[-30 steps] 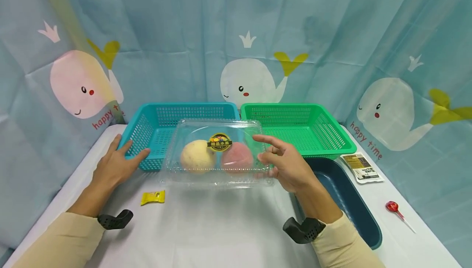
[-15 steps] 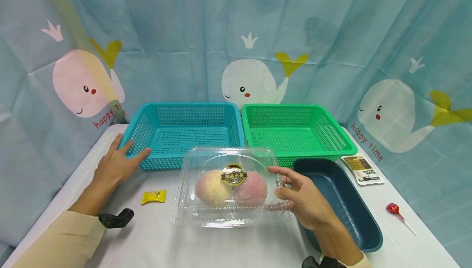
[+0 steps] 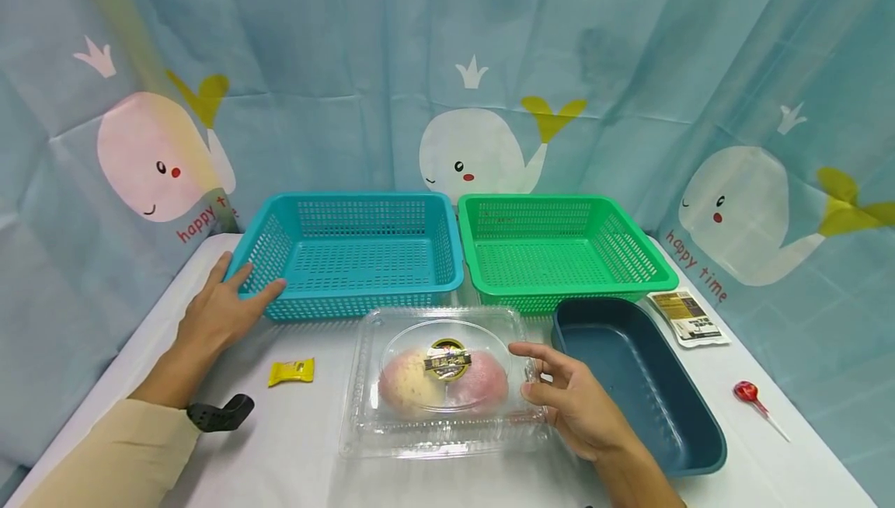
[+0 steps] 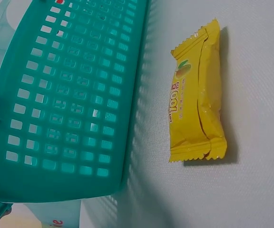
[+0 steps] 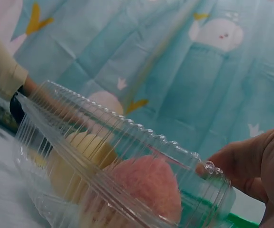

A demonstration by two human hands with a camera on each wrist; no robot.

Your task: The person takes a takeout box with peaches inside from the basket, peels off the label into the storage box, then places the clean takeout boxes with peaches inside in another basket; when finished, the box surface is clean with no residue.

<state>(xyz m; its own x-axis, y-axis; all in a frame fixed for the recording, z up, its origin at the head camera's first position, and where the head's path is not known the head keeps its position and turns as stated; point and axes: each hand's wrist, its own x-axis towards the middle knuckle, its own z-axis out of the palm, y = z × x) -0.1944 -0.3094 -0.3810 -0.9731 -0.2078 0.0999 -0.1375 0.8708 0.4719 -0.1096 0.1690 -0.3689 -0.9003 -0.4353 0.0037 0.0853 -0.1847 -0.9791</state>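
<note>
My right hand [image 3: 576, 407] pinches the right edge of a clear plastic fruit box [image 3: 363, 422] with a black and gold label. Inside show two round fruits, one pale yellow and pink [image 3: 409, 387], the other pink [image 5: 149, 185]. The box is low over the white cloth in front of the baskets; whether it touches the cloth I cannot tell. My left hand [image 3: 224, 310] rests with spread fingers at the left front corner of a blue perforated basket [image 3: 363, 290]. Below that hand lies a small yellow wrapped candy [image 4: 196, 99].
A green perforated basket [image 3: 569, 289] stands right of the blue one. In front of it is a dark blue tray [image 3: 629, 360]. Farther right lie a flat printed packet [image 3: 688, 318] and a red lollipop [image 3: 748, 394]. A whale-print curtain [image 3: 336, 65] hangs behind.
My right hand has brought the fruit box toward me and down, away from in front of the baskets. The left hand has stayed at the blue basket.
</note>
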